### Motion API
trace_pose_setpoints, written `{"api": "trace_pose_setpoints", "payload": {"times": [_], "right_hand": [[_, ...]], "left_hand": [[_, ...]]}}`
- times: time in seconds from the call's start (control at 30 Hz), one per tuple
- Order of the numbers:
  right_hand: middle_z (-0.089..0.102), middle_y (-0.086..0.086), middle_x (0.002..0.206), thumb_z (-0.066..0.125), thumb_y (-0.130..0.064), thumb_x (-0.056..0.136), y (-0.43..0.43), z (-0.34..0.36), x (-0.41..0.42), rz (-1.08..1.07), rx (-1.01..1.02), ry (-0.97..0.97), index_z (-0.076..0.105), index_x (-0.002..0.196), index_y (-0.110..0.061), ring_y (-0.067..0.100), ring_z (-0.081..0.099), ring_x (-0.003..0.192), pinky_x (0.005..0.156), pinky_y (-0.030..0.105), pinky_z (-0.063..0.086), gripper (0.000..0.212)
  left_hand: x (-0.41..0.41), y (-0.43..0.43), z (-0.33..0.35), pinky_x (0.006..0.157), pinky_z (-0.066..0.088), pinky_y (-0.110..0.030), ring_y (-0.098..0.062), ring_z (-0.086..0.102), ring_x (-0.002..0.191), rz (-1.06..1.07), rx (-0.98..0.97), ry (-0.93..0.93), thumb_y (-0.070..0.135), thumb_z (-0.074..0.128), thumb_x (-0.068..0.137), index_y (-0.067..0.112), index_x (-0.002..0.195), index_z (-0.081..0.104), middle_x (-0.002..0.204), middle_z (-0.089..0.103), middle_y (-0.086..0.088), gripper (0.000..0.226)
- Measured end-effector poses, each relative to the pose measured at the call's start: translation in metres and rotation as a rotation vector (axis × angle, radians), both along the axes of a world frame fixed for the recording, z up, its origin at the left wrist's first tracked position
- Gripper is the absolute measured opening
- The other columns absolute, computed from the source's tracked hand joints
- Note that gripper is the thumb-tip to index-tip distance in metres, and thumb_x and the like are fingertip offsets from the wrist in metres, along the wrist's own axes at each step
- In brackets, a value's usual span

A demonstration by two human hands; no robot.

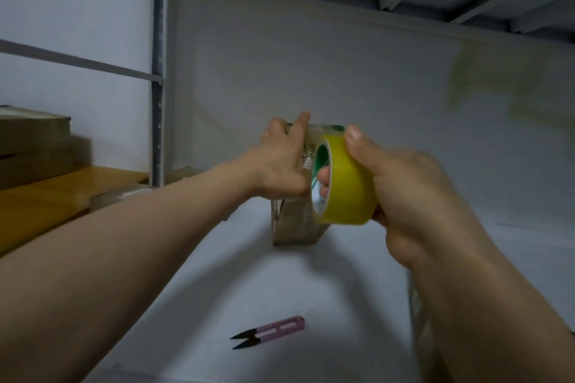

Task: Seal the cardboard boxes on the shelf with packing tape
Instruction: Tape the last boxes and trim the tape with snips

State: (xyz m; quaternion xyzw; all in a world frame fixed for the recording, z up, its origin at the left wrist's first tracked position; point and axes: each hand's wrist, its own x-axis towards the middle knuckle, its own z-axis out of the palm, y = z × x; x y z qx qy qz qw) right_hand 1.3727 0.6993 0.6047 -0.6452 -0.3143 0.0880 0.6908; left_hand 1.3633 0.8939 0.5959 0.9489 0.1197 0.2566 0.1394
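Gripping tape roll [348, 183] — right hand [413, 196], left hand [280, 162]

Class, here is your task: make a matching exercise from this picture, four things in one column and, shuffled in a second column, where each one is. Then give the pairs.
1. tape roll
2. pink snips
3. small cardboard box
4. stacked boxes

A. lying on the white shelf, nearest the camera
B. on the wooden shelf at the left
C. gripped by the right hand
D. standing on the white shelf just beyond the roll

Pairs: 1-C, 2-A, 3-D, 4-B
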Motion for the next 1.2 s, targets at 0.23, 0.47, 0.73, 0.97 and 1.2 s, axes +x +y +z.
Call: {"api": "trace_pose_setpoints", "payload": {"times": [0.23, 0.47, 0.73, 0.97, 1.2], "right_hand": [[0.076, 0.012, 0.074, 0.061, -0.041, 0.095, -0.019, -0.039, 0.006, 0.001, 0.009, 0.043, 0.075, 0.089, -0.005, 0.022, 0.074, 0.063, 0.064, 0.033, 0.058, 0.04], [0.076, 0.009, 0.071, 0.059, -0.049, 0.095, -0.011, -0.074, 0.028, -0.01, -0.135, 0.126, 0.074, 0.093, -0.004, 0.018, 0.073, 0.061, 0.062, 0.03, 0.057, 0.048], [0.078, 0.009, 0.082, 0.058, -0.045, 0.097, 0.023, -0.104, 0.048, 0.012, -0.109, 0.134, 0.071, 0.102, -0.007, 0.02, 0.074, 0.078, 0.084, 0.041, 0.057, 0.04], [0.053, -0.007, 0.107, 0.064, -0.055, 0.087, 0.016, -0.107, 0.059, -0.478, -0.206, -0.483, 0.049, 0.106, -0.026, 0.017, 0.055, 0.103, 0.081, 0.032, 0.045, 0.038], [0.061, 0.006, 0.132, 0.064, -0.039, 0.095, 0.06, -0.089, 0.084, -0.189, -0.429, -0.701, 0.024, 0.155, -0.041, 0.026, 0.059, 0.114, 0.093, 0.036, 0.05, 0.072]], "left_hand": [[0.008, -0.006, -0.008, 0.098, 0.05, -0.049, -0.033, 0.039, 0.12, -0.087, 0.111, -0.043, 0.062, 0.064, 0.053, 0.052, 0.139, 0.027, 0.122, 0.037, -0.008, 0.094], [0.018, -0.006, -0.008, 0.113, 0.041, -0.037, -0.027, 0.04, 0.128, -0.088, 0.106, -0.128, 0.069, 0.083, 0.053, 0.045, 0.149, 0.038, 0.138, 0.036, -0.008, 0.108], [0.022, -0.007, -0.017, 0.124, 0.023, -0.042, -0.034, 0.013, 0.15, -0.109, -0.05, -0.133, 0.051, 0.087, 0.058, 0.055, 0.139, 0.047, 0.161, 0.001, -0.005, 0.091], [0.008, 0.011, -0.045, 0.125, 0.016, -0.028, -0.023, -0.003, 0.155, -0.25, -0.079, -0.139, 0.029, 0.086, 0.075, 0.039, 0.145, 0.049, 0.163, -0.028, -0.002, 0.08], [0.014, 0.024, -0.088, 0.116, 0.02, -0.008, -0.014, -0.003, 0.154, -0.296, -0.161, -0.284, 0.028, 0.09, 0.068, 0.038, 0.149, 0.038, 0.165, -0.018, -0.012, 0.097]]}}
